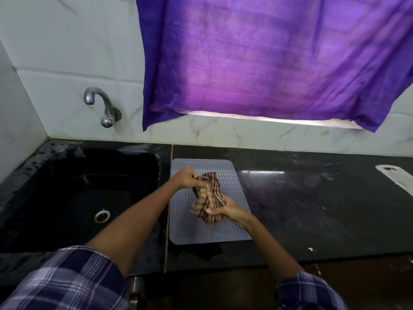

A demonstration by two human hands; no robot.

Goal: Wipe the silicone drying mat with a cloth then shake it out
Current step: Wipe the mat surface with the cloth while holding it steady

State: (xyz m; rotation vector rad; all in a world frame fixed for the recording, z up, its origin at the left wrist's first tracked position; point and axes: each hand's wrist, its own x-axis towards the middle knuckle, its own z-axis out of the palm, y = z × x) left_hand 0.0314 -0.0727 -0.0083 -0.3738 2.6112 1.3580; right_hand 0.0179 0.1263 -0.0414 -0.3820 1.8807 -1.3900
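A grey ribbed silicone drying mat [232, 229] lies flat on the black counter just right of the sink. Over its middle I hold a bunched brown and tan striped cloth [210, 195] between both hands. My left hand [186, 178] grips the cloth's far end, fingers curled round it. My right hand [225, 210] grips the near end, thumb across the fabric. The cloth hides part of the mat's centre.
A black sink [67, 198] with a metal drain sits at the left under a wall tap [101, 106]. The black counter [312, 209] stretches right, with a white object [395, 177] at its far right edge. A purple curtain [268, 63] hangs above.
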